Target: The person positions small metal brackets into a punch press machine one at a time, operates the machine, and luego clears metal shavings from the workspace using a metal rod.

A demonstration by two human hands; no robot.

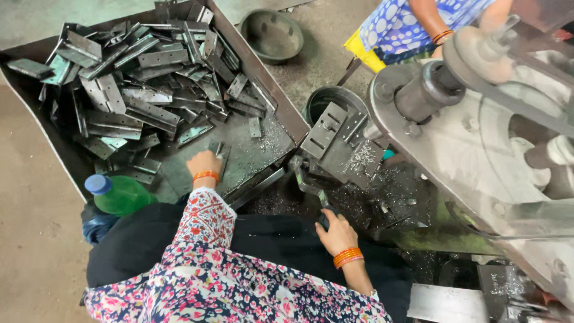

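Note:
My left hand (203, 163) reaches into a large dark metal tray (287, 113), its fingers curled on a small flat metal strip (219, 149) near the tray's front edge. Further back in the tray lies a heap of grey perforated metal strips (143, 78). Over on the machine's side, my right hand (336, 232) is closed around the black handle of a lever (311, 190) that leads up to the press fixture (338, 143). Metal shavings cover the fixture. Both wrists wear orange bangles, and the sleeves are floral.
A green plastic bottle with a blue cap (118, 192) stands left of my left arm. A round dark bowl (272, 34) and a dark bucket (330, 98) sit behind the tray. A large machine with a flywheel (484, 143) fills the right. Another person in blue dotted clothing (406, 21) is at the top.

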